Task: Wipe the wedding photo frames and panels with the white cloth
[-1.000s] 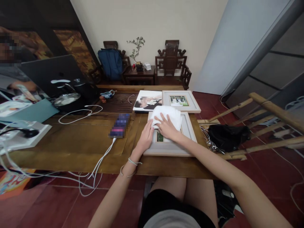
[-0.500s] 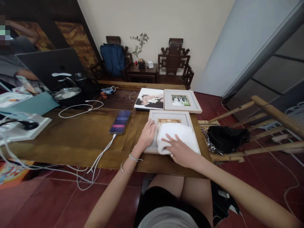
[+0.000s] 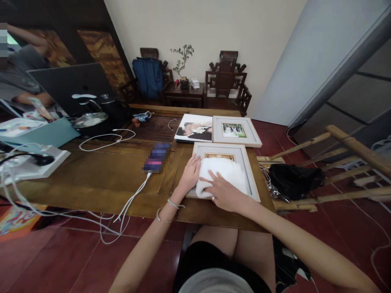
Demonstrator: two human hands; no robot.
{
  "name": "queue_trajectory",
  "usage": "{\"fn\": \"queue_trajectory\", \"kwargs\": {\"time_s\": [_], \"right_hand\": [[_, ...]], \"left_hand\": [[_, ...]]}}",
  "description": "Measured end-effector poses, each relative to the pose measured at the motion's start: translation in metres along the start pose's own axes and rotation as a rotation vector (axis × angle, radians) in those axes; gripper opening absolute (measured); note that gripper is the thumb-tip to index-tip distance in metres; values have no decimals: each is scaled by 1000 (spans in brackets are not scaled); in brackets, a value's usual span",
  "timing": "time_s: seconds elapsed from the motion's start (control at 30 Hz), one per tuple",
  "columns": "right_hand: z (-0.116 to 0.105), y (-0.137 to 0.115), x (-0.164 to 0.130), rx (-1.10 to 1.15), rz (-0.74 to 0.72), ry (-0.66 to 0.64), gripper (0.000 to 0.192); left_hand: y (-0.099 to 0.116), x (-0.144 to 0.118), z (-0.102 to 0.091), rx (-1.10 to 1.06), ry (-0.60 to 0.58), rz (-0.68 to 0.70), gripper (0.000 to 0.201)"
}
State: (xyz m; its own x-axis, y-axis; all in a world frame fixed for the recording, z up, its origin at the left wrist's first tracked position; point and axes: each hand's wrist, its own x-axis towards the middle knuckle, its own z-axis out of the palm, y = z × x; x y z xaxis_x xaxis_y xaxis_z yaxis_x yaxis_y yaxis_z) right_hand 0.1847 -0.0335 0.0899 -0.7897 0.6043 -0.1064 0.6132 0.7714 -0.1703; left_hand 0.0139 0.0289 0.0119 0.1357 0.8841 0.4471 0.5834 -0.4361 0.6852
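Your right forearm is slanting in from the lower right, and your right hand [image 3: 224, 193] is lying palm down on the folded white cloth [image 3: 227, 165], fingers spread wide and pressing rather than gripping. The cloth is covering much of the light wooden picture frame [image 3: 249, 179], which is lying flat at the table's [image 3: 100, 173] near right edge. Your left arm is reaching up from the lower left; your left hand [image 3: 191, 171] is resting along the frame's left side, fingers straight and close together — whether the thumb is hooking the edge, you can't tell. On the floor at left, an orange packet [image 3: 20, 219] is showing white-and-red lettering — too blurred to read.
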Motion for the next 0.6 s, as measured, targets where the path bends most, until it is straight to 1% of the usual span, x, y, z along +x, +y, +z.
{"fn": "queue_trajectory", "kwargs": {"time_s": [0.07,0.13,0.2,0.33,0.4,0.43,0.5,0.6], "right_hand": [[3,-4,7,-18,-15,27,41],[6,-3,-2,-28,18,41,42],[7,3,-24,-41,83,46,43],[7,24,-81,-133,235,91,40],[7,35,-99,-191,275,122,36],[6,41,-104,-215,286,131,35],[5,56,-103,-254,308,141,35],[4,86,-83,-290,365,170,37]], "left_hand": [[0,0,-1,1,-3,2,41],[-1,0,-1,22,-18,11,40],[-2,0,0,52,-41,30,38],[-6,-1,3,102,-64,58,36],[-8,-1,3,118,-81,62,37],[-8,-1,3,124,-92,62,37],[-9,-1,2,130,-107,66,37],[-9,-1,1,133,-120,80,36]]}}
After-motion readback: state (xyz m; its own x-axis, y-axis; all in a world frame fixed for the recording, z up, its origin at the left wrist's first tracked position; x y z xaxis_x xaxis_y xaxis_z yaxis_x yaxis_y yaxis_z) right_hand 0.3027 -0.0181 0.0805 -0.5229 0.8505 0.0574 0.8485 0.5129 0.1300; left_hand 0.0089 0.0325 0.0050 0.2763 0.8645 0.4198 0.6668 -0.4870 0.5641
